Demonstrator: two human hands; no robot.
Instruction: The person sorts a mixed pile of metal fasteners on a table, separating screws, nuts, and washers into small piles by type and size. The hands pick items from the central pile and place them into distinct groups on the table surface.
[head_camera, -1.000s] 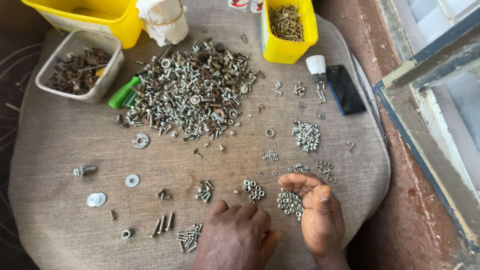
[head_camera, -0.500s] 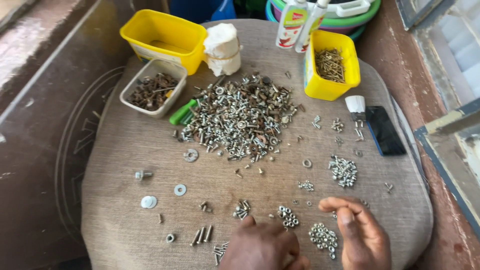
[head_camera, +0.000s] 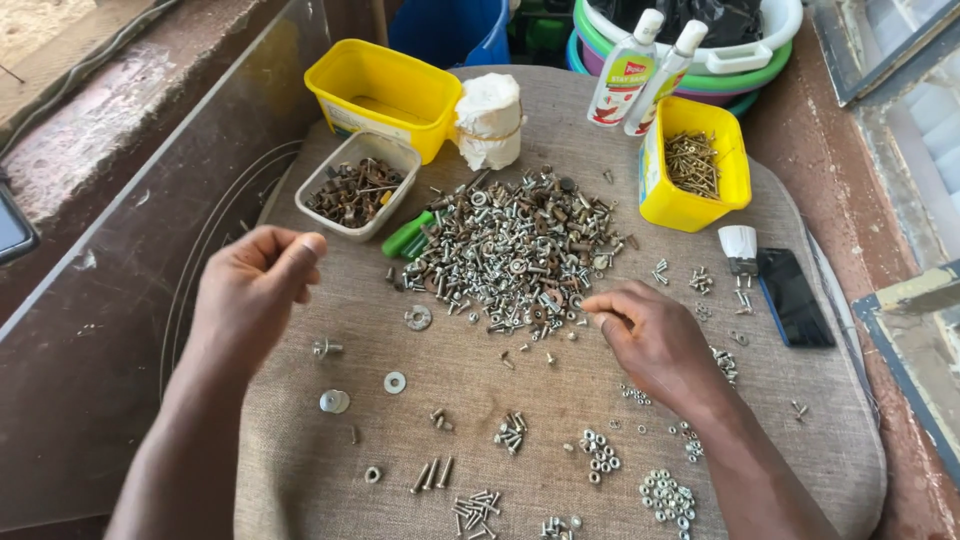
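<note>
The pile (head_camera: 515, 250) of small, hard, slippery metal screws is being touched at its near edge by the right hand (head_camera: 650, 335), its grip narrow, fingertips pinching. One piece is probably best being taken by fingertip at its shank. The left hand (head_camera: 255, 290) is being held above the surface (head_camera: 300, 460), loosely curled, holding nothing visible.

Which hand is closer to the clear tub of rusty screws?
Left. The left hand hangs just below and left of the clear tub; the right hand is far to its right, at the big pile's lower edge.

I count two yellow tubs (head_camera: 385, 90), two squeeze bottles (head_camera: 622, 72), one clear tray of rusty bits (head_camera: 358, 186), one phone (head_camera: 793, 297), one paper roll (head_camera: 490, 120).
</note>
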